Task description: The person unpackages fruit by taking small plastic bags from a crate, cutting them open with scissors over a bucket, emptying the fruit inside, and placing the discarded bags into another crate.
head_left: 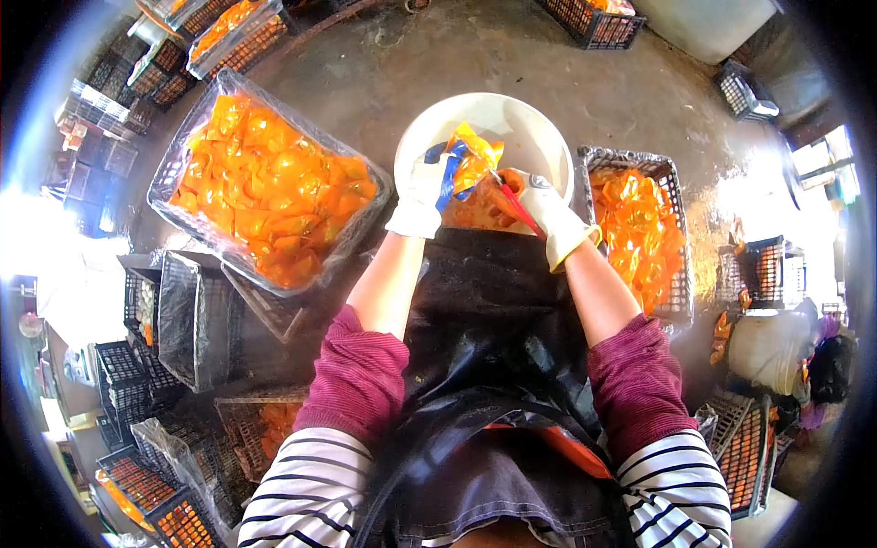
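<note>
My left hand (422, 192), in a white glove with blue at the fingers, is closed around a glossy orange-yellow piece (478, 157) above a round white tub (539, 117). On the right, my right hand (541, 199) wears a white glove with a yellow cuff and orange-stained fingers. It grips a slim red-handled tool (521, 210), whose tip meets the orange piece; the blade's kind is too small to make out. Orange liquid or scraps (461, 216) show inside the tub, partly hidden behind my hands.
A plastic-lined crate (164, 178) heaped with orange pieces (265, 183) stands left of the tub. Another black crate (677, 192) of orange pieces is close on the right. More crates (174, 493) stack up at lower left. A white bucket (767, 347) stands far right.
</note>
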Demonstrator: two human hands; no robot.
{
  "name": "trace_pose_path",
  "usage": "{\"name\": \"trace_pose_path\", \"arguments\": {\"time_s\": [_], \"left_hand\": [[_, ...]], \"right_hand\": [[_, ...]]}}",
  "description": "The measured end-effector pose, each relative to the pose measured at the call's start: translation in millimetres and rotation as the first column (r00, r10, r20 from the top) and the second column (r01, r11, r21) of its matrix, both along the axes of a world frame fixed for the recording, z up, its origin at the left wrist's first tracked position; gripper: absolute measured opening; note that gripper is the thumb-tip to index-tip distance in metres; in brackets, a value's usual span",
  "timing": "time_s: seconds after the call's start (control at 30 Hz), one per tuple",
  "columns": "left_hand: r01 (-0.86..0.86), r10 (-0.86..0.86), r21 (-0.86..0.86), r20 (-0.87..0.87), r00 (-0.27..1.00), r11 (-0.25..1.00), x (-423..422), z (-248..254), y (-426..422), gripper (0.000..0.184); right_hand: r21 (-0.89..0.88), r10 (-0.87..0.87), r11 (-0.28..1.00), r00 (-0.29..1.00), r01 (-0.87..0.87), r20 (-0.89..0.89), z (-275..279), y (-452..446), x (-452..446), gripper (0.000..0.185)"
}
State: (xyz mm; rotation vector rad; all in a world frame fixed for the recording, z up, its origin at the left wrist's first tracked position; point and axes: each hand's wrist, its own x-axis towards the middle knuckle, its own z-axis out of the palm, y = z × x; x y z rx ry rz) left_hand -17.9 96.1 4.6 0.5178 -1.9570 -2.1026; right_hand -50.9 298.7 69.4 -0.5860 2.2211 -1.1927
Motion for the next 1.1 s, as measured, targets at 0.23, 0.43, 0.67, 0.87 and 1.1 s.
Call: {"name": "trace_pose_path", "arguments": {"time_s": [0.23, 0.43, 0.67, 0.87, 1.1], "left_hand": [[0.113, -0.105, -0.090, 0.087, 0.991, 0.990, 14.5, 35.1, 14.7, 0.042], [0.058, -0.077, -0.386, -0.034, 0.996, 0.921, 8.7, 9.2, 3.5, 0.050], [-0.033, -0.278, -0.519, -0.509, 0.814, 0.854, 65.9, 67.8, -49.2, 0.022], [-0.152, 0.436, -0.925, 0.017, 0.900, 0.348, 138.0, 52.3, -150.7, 0.055], [0.581, 0.384, -0.764, 0.644, 0.662, 0.279, 204.3, 27.3, -209.5, 0.052]], "right_hand": [[0.164, 0.021, 0.985, 0.915, 0.049, -0.402, 5.4, 6.1, 3.6, 0.026], [0.195, 0.011, 0.977, 0.892, 0.087, -0.452, 7.4, 2.5, 13.8, 0.028], [-0.579, -0.231, 0.714, 0.913, 0.393, 0.335, -38.2, 11.7, -25.9, 0.035], [-0.789, 0.477, 0.008, 0.691, 0.614, 0.543, -37.8, 65.8, -29.3, 0.053], [-0.709, 0.374, 0.116, 0.631, 0.696, 0.680, -24.5, 46.6, -33.4, 0.050]]}}
